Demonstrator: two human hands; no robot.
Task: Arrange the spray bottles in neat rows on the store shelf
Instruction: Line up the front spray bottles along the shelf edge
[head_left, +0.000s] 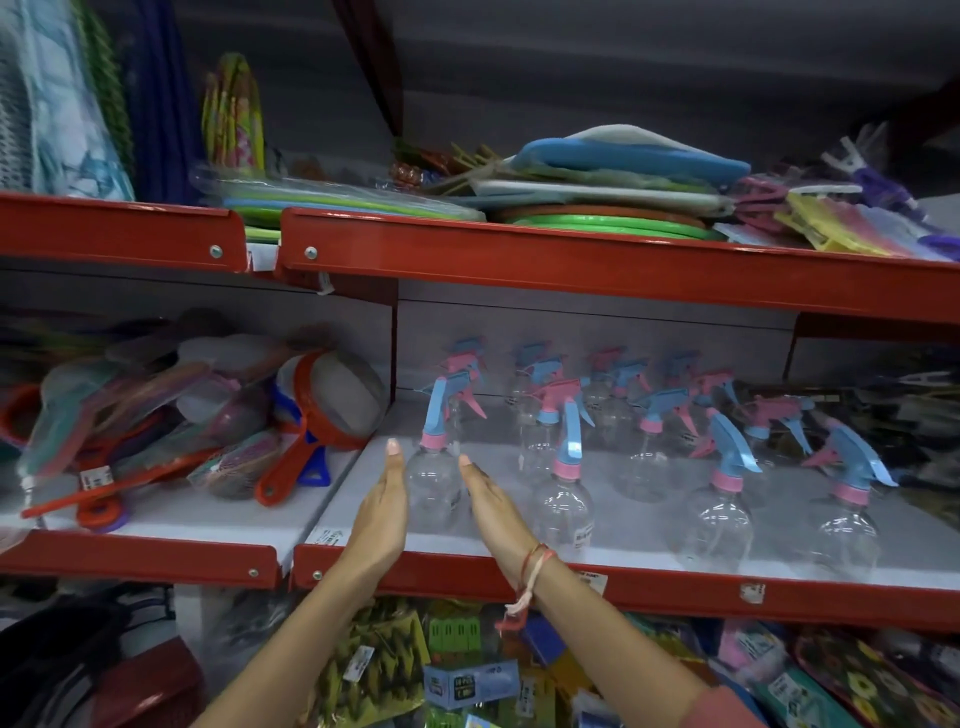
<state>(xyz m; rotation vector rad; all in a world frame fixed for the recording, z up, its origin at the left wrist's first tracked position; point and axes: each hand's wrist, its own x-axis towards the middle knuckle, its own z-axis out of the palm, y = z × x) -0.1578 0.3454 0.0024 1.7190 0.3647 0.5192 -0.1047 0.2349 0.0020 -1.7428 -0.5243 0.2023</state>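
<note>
Several clear spray bottles with blue and pink trigger heads stand on the white middle shelf (623, 558). The front-left bottle (434, 480) stands upright between my two hands. My left hand (382, 512) is flat, fingers straight, against its left side. My right hand (493, 506) is flat on its right side, with a red thread around the wrist. Neither hand closes around it. Other front bottles stand at the centre (563, 501), the right (717, 512) and the far right (849, 525). More bottles (613, 384) crowd loosely behind.
Red shelf lips run along the front edges (675, 592). Left of the bottles lies a pile of strainers and packaged utensils (311, 410). The upper shelf holds stacked mats and plates (597, 197). Packaged goods (467, 675) fill the space below.
</note>
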